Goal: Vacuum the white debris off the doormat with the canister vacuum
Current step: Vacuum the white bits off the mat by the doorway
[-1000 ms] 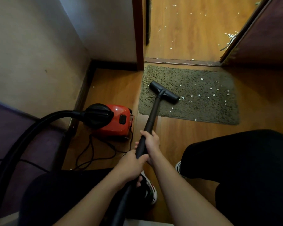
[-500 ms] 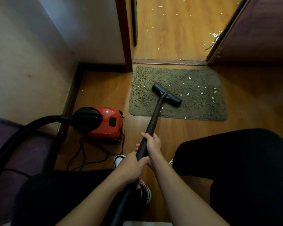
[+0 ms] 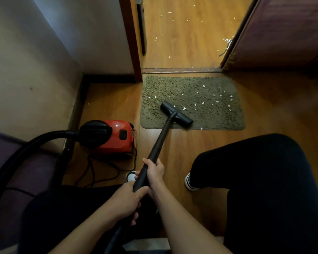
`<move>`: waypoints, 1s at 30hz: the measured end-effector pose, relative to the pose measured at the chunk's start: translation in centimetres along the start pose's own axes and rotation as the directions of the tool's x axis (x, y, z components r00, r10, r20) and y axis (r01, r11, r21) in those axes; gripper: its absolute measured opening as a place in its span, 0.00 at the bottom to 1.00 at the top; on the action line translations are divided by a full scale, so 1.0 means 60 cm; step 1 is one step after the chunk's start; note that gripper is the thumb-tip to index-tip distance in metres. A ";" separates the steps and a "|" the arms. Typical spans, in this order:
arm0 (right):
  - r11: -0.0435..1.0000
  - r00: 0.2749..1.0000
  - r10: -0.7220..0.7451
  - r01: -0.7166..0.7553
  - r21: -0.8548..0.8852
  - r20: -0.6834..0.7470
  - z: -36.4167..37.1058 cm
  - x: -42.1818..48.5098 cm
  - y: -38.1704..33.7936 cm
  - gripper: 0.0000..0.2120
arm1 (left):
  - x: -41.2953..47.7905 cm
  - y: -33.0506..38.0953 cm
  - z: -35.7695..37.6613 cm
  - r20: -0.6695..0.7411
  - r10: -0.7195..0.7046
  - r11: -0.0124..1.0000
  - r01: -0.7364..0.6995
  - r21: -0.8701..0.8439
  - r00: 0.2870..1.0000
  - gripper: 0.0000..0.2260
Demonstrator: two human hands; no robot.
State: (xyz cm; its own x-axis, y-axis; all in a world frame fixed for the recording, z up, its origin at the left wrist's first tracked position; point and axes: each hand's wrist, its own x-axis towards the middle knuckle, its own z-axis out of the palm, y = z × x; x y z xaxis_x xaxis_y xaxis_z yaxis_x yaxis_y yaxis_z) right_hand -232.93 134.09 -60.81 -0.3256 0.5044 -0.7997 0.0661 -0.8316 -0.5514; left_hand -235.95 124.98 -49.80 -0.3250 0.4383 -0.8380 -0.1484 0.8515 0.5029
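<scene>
My left hand and right hand grip the wand, nozzle on the flecked mat mid-frame, wood floor around.

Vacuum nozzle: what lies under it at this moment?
The nozzle sits on the green doormat, near its front edge. White debris lies beside it; any bits directly beneath are covered.

Dim indoor light, brighter past the doorway, dark vignetted corners, wide-angle bending
</scene>
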 end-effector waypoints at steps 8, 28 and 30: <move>1.000 0.999 0.020 -0.020 0.017 0.030 0.028 -0.031 0.038 0.14 | -0.033 -0.023 -0.025 -0.019 -0.038 0.999 0.038 0.021 0.999 0.06; 0.998 0.997 -0.060 0.060 0.010 -0.049 -0.040 0.068 -0.094 0.08 | 0.083 0.083 0.045 0.022 0.069 0.996 -0.070 0.060 0.997 0.08; 0.997 0.996 -0.072 0.072 -0.001 -0.047 -0.043 0.083 -0.112 0.08 | 0.097 0.102 0.050 0.019 0.074 0.996 -0.075 0.052 0.997 0.08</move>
State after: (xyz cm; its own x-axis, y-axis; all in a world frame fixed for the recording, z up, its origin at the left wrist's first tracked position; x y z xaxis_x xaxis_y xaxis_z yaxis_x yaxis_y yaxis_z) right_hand -232.54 142.82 -61.71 -0.2844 0.5737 -0.7681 0.0428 -0.7928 -0.6080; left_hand -235.94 133.59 -52.27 -0.3170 0.5059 -0.8022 -0.0748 0.8299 0.5529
